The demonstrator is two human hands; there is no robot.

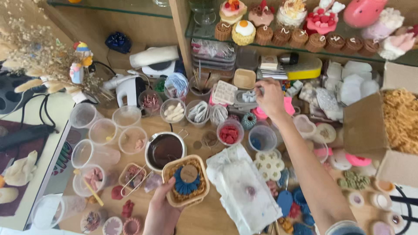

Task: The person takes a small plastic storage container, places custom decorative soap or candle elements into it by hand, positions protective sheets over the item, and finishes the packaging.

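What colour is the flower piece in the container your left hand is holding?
Dark blue, with a round tan disc on top, inside the beige container held by the left hand. Head view.

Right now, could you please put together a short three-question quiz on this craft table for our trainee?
1. True or false: the left hand holds the square beige container with a blue rosette.
2. Where does the right hand reach? A) the small grey tray of white pieces B) the metal pot of dark liquid
3. What fills the open cardboard box at the right?

Key: 1 true; 2 A; 3 shredded tan paper filler.
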